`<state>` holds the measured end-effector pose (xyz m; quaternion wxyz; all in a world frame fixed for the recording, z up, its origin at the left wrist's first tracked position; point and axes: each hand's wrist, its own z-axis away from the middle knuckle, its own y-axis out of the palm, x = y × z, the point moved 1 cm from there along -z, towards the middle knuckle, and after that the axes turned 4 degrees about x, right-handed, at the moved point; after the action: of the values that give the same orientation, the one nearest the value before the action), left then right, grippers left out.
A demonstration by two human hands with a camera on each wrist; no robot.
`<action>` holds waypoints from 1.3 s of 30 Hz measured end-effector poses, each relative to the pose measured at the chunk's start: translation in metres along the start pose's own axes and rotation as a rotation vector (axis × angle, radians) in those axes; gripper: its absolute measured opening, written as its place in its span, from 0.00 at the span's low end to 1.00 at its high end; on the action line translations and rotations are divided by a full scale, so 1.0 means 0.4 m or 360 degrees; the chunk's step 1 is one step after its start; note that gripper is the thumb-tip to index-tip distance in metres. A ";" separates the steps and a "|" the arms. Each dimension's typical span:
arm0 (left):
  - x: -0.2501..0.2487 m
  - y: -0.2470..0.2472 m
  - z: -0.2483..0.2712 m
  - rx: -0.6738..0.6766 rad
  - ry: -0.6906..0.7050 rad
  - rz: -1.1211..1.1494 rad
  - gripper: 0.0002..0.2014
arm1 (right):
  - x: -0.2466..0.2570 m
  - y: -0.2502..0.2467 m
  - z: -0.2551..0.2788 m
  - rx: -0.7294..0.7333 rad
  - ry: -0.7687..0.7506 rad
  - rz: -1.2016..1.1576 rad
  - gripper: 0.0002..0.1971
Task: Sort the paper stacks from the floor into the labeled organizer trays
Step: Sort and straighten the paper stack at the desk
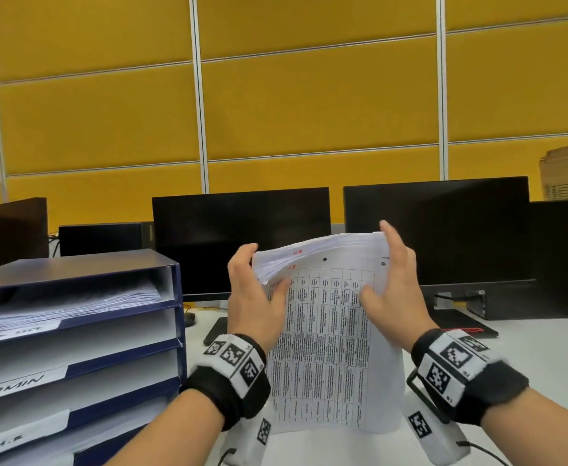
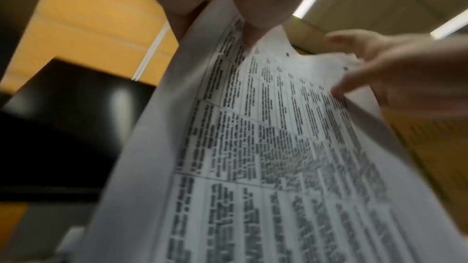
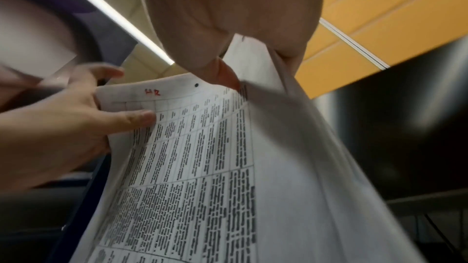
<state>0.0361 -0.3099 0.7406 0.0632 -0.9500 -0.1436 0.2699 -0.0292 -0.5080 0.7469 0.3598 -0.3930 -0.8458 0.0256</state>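
Both hands, left hand and right hand, clamp the white printed paper stack upright; square edges, then slide into blue HR-labelled organizer tray.

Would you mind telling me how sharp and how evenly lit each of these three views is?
Head view: sharp, evenly lit, wall lines bowed by the wide lens. Left wrist view: paper stack print smeared, right hand blurred. Right wrist view: table text fairly legible, left hand soft, ceiling light blown out.

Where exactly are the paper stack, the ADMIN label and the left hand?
paper stack (image 1: 326, 348), head view, on the printed table of the front sheet.
ADMIN label (image 1: 13, 386), head view, on the handwritten word.
left hand (image 1: 254, 297), head view, on its back.
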 end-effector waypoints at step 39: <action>0.004 -0.032 -0.066 0.0115 -0.0580 0.0587 0.28 | -0.027 -0.031 -0.023 0.0110 0.0366 -0.0561 0.27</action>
<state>0.0481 -0.2982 0.7648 0.0198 -0.8929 0.0328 0.4486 -0.0268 -0.5260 0.7515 0.4661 -0.2266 -0.8535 -0.0537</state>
